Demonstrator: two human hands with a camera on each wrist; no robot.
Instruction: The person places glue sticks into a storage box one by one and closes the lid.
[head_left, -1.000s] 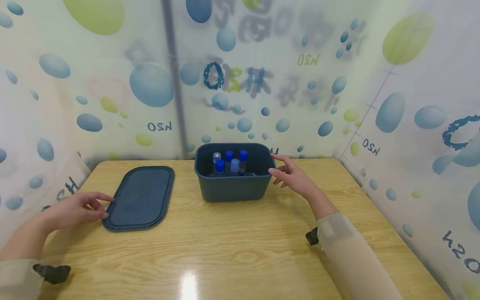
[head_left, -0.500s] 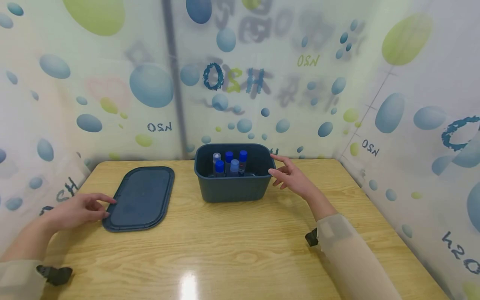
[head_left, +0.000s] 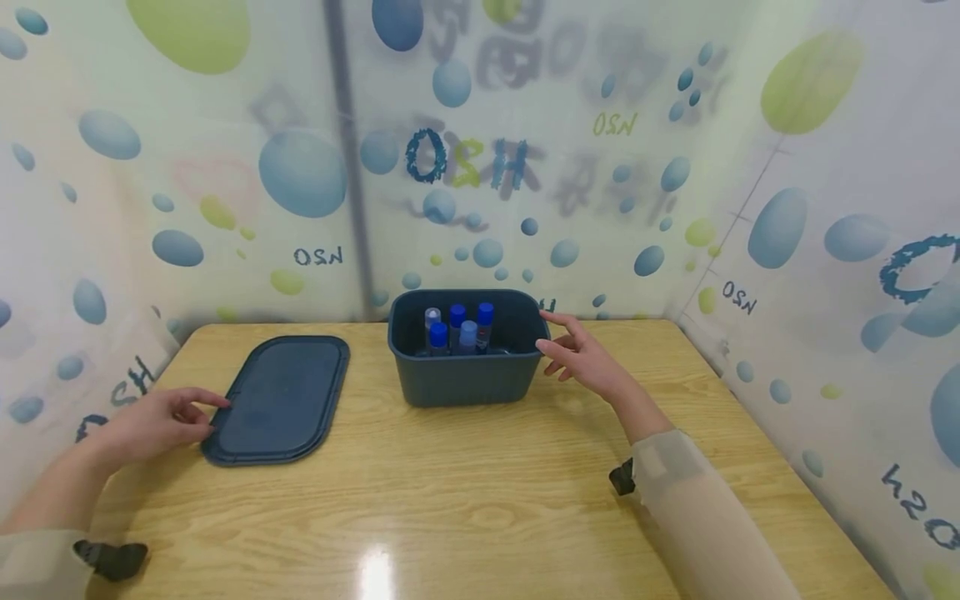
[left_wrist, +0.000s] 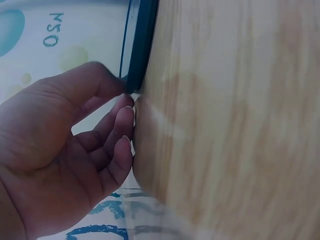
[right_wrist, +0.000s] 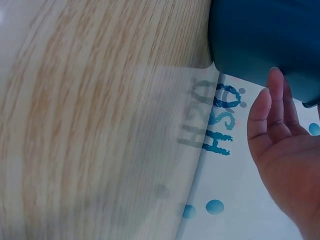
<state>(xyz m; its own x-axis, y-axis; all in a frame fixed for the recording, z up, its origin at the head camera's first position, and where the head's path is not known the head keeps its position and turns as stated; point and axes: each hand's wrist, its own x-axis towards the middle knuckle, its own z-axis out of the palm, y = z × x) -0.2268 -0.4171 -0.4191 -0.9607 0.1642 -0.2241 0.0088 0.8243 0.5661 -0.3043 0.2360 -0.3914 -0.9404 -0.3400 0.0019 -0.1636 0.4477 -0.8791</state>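
A dark blue plastic box [head_left: 468,382] stands at the back of the table, its top uncovered. Several small clear bottles with blue caps [head_left: 457,321] stand upright inside it. My right hand [head_left: 581,354] touches the box's right end, index finger and thumb spread at the rim. In the right wrist view, its other fingers [right_wrist: 277,110] hang loosely bent near the box wall. A flat dark blue lid [head_left: 277,400] with rounded corners lies to the left of the box. My left hand [head_left: 157,425] touches the lid's left edge with relaxed fingers and thumb.
The wood-grain table [head_left: 420,508] carries the box and lid. A patterned curtain [head_left: 600,208] closes off the back and both sides, close behind the box. A black strap piece [head_left: 112,560] shows at the left cuff.
The view tilts very slightly, so everything sits a few pixels lower. The lid's near corner shifts a touch left under my left hand. My right hand stays at the box.
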